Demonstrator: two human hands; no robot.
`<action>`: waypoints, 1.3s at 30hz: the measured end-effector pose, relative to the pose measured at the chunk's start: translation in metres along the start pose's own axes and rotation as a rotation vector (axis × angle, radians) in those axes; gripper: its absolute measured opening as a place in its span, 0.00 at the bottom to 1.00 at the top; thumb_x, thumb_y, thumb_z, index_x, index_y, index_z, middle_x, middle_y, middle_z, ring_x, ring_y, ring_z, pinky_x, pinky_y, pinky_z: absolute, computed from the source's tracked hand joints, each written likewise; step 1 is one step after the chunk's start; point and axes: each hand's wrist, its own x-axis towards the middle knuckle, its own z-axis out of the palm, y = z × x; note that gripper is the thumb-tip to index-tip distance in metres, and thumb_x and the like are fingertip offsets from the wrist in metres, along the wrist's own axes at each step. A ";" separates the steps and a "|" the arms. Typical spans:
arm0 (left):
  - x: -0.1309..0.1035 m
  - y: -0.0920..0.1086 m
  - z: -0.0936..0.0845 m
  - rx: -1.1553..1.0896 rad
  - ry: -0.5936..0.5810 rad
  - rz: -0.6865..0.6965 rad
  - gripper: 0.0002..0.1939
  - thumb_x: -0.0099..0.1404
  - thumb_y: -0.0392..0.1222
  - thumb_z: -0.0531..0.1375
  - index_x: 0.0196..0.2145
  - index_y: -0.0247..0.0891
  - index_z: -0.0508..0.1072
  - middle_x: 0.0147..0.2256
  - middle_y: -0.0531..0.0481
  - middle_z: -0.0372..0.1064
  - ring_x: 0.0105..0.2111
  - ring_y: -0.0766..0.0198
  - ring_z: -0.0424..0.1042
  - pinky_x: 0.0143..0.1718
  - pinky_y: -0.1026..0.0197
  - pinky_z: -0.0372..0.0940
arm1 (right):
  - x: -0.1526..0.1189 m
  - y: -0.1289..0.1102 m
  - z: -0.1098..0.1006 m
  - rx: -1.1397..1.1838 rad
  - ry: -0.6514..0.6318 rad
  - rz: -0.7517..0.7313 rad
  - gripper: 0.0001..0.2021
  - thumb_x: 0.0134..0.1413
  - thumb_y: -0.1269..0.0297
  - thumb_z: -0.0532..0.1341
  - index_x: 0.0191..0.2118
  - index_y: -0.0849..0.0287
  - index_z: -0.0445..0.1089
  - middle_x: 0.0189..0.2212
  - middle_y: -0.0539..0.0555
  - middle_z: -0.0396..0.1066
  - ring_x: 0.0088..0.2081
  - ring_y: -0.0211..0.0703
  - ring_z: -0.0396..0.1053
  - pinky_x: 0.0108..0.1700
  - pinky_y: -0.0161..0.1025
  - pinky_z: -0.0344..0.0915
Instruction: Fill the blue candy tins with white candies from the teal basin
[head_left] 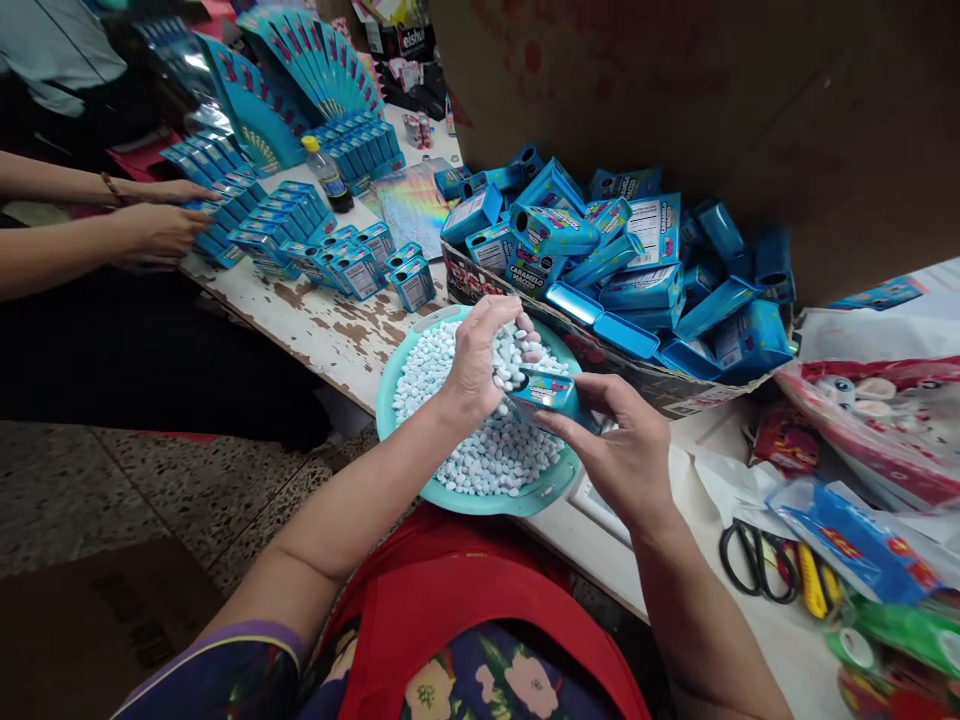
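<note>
Cupped over the bowl, my left hand (480,360) holds a heap of small white candies (508,358). Its fingers curl around them, right beside the mouth of a blue candy box (546,390). My right hand (621,435) grips that box from the right, tilted with its opening toward the candies. Below both hands, a turquoise plastic bowl (388,400) holds many more of the same candies (480,465). How full the held box is cannot be seen.
Behind the bowl, a cardboard carton (705,400) is heaped with blue boxes (555,230). Upright boxes (360,272) and a yellow-capped bottle (328,175) stand at left, near another person's hands (169,225). Scissors (757,562) and a yellow cutter (816,580) lie at right.
</note>
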 end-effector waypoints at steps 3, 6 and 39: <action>0.003 -0.001 0.002 0.000 0.006 0.053 0.15 0.55 0.46 0.65 0.30 0.38 0.63 0.26 0.56 0.64 0.24 0.71 0.69 0.25 0.69 0.67 | 0.006 -0.005 0.004 0.018 0.016 0.017 0.17 0.47 0.54 0.69 0.41 0.56 0.72 0.36 0.53 0.74 0.35 0.44 0.72 0.40 0.42 0.70; 0.006 -0.004 0.002 0.027 -0.023 0.080 0.15 0.55 0.46 0.66 0.31 0.38 0.63 0.26 0.57 0.63 0.24 0.72 0.69 0.26 0.69 0.68 | 0.009 -0.006 0.004 0.045 0.038 0.056 0.17 0.46 0.53 0.70 0.40 0.56 0.72 0.35 0.52 0.74 0.34 0.42 0.72 0.39 0.41 0.70; 0.009 0.003 0.028 0.327 -0.075 0.079 0.16 0.58 0.52 0.66 0.28 0.37 0.68 0.19 0.58 0.59 0.15 0.76 0.57 0.14 0.70 0.52 | 0.007 0.000 -0.003 0.186 0.092 0.139 0.18 0.44 0.57 0.71 0.41 0.55 0.71 0.35 0.51 0.75 0.35 0.43 0.73 0.39 0.42 0.73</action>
